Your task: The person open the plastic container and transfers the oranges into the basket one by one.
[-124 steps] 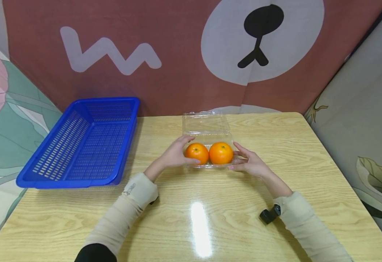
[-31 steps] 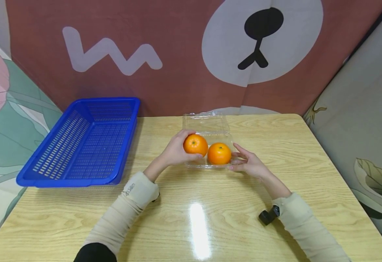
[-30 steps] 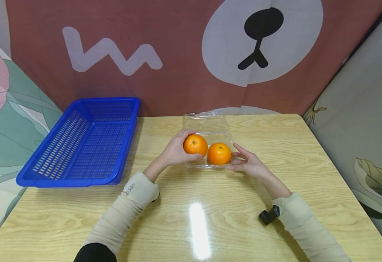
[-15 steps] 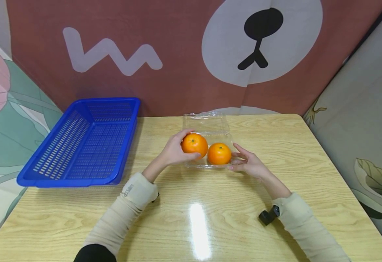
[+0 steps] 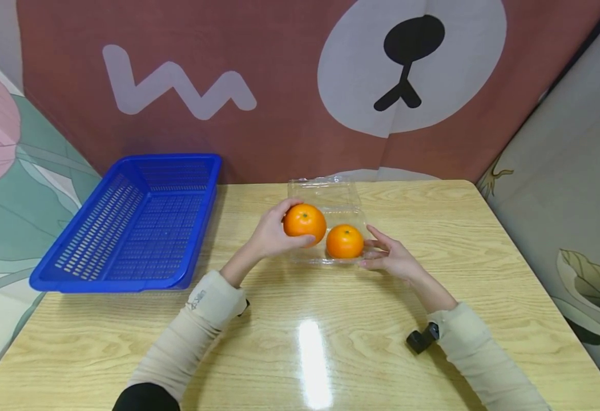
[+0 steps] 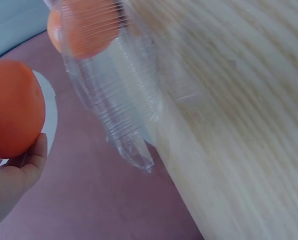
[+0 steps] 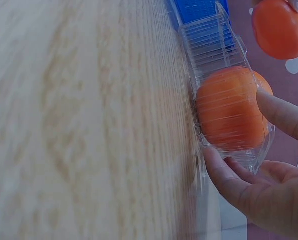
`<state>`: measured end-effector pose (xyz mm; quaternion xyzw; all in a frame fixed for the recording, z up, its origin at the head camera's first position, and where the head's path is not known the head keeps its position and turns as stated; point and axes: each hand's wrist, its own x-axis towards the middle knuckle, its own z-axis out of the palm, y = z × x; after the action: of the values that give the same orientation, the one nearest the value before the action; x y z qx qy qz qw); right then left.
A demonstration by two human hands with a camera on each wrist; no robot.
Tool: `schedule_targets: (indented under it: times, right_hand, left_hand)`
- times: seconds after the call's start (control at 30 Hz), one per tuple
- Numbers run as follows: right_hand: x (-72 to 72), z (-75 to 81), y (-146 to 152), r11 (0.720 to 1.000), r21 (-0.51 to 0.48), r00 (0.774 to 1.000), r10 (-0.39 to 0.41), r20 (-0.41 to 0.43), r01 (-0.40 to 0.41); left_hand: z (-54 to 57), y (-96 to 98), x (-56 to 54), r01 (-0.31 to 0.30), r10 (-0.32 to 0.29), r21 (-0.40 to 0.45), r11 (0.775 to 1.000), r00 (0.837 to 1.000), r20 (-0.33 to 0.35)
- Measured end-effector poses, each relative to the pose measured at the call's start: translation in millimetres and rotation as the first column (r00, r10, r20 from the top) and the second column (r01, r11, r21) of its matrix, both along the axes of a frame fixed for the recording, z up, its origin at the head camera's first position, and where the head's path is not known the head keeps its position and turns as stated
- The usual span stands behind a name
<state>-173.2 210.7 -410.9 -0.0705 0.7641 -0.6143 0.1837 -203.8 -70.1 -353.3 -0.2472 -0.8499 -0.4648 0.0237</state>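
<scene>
My left hand (image 5: 277, 229) grips an orange (image 5: 305, 221) between thumb and fingers, raised over the left part of a clear plastic clamshell box (image 5: 325, 194). The left wrist view shows this orange (image 6: 14, 110) well clear of the box (image 6: 114, 90). A second orange (image 5: 345, 241) sits in the box's right part. My right hand (image 5: 389, 255) holds the box's right end; in the right wrist view, the thumb and fingers (image 7: 279, 115) span its end wall beside the orange (image 7: 231, 107) inside. The lid stands folded back behind the tray.
A blue plastic basket (image 5: 189, 251) with slotted walls stands on the left of the wooden table (image 5: 382, 365), with nothing visible in it. A brown printed cloth (image 5: 279, 137) hangs behind the table's back edge, and a patterned cloth (image 5: 562, 188) hangs at the right.
My left hand has taken hold of the left orange and lifted it out of the tray, up and slightly left. My right hand stays at the box's right end.
</scene>
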Motion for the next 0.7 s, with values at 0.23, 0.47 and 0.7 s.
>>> schedule_targets:
  times: [0.23,0.47,0.7]
  right_hand:
    - [-0.5,-1.5,0.7,1.000,-0.002,1.000,0.000,-0.004,0.000]
    - [0.3,-1.5,0.6,1.000,0.001,1.000,-0.002,-0.007,0.002]
    - [0.8,-0.8,0.1,1.000,0.011,1.000,-0.003,-0.004,0.003]
  left_hand:
    - [9.9,0.4,4.2,-0.031,0.031,0.000,1.000,0.999,-0.031]
    - [20.1,-1.6,7.6,-0.036,0.036,0.004,0.999,0.998,-0.045]
    - [30.9,-4.2,11.3,-0.025,0.025,0.004,1.000,0.995,-0.095]
